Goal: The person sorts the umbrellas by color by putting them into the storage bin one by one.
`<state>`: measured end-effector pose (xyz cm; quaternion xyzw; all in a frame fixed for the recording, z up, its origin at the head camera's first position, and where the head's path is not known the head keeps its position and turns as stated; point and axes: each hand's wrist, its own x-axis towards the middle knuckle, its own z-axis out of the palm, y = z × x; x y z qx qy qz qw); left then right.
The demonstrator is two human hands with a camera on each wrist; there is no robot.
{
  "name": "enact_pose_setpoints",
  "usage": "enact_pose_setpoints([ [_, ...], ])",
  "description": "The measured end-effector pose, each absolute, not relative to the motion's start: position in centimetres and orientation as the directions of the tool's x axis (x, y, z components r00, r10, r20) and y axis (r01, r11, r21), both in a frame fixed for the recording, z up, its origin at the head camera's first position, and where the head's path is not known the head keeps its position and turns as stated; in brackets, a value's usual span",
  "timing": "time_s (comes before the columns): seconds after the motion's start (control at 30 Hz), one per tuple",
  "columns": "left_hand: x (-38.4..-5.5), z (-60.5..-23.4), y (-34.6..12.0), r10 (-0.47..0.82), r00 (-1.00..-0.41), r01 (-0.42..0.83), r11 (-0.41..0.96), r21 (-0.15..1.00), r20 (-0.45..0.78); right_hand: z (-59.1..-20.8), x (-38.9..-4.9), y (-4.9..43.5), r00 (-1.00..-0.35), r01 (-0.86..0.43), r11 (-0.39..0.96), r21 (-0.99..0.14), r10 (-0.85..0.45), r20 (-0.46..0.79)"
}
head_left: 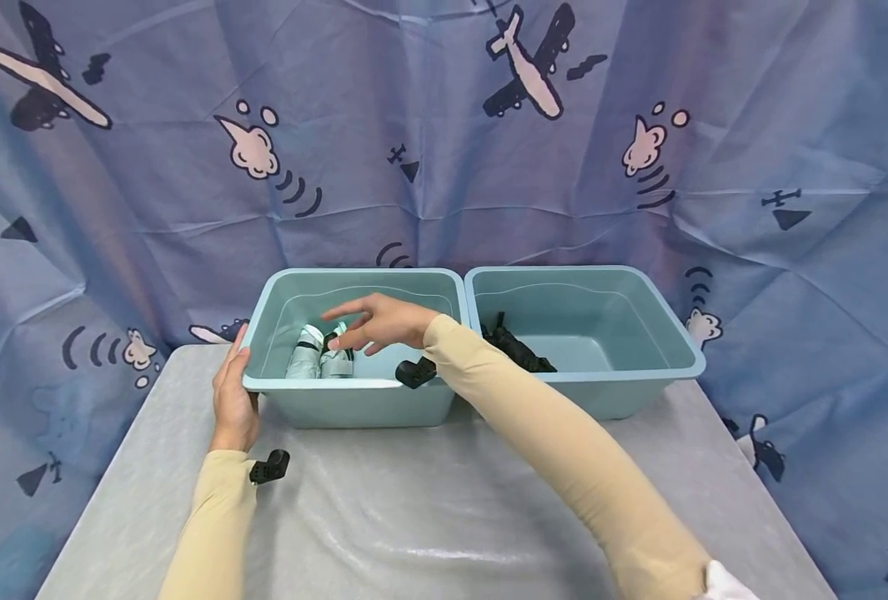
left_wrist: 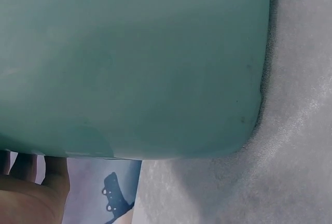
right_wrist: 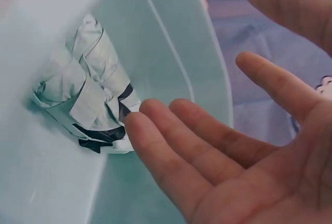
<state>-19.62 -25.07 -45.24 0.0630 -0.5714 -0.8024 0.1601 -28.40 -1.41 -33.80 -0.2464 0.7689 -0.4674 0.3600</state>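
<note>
Two pale green folded umbrellas (head_left: 305, 352) with dark bands lie side by side in the left part of the left teal bin (head_left: 353, 406). Over them hovers my right hand (head_left: 383, 323), fingers spread and nothing in its grasp. In the right wrist view, its fingertips (right_wrist: 140, 125) overlap the end of the pale umbrella bundle (right_wrist: 98, 79). My left hand (head_left: 233, 400) rests against the outer left side of that bin, fingers extended up along the rim. The left wrist view shows those fingers (left_wrist: 54, 175) at the bin's wall (left_wrist: 155, 79).
A second teal bin (head_left: 616, 396) stands right beside the first on the grey-covered table (head_left: 383, 517). Inside its left end lies a black folded umbrella (head_left: 514, 346). Behind both bins hangs a blue curtain (head_left: 444, 183) printed with airplanes.
</note>
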Motion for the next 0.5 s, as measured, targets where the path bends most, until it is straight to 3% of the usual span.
enact_pose_setpoints([
  [0.5, -19.3, -45.1, -24.8, -0.337, -0.94, 0.164, -0.296, 0.941, 0.058, -33.4, -23.3, 7.2, -0.73, -0.213, 0.267, -0.94, -0.683, -0.028],
])
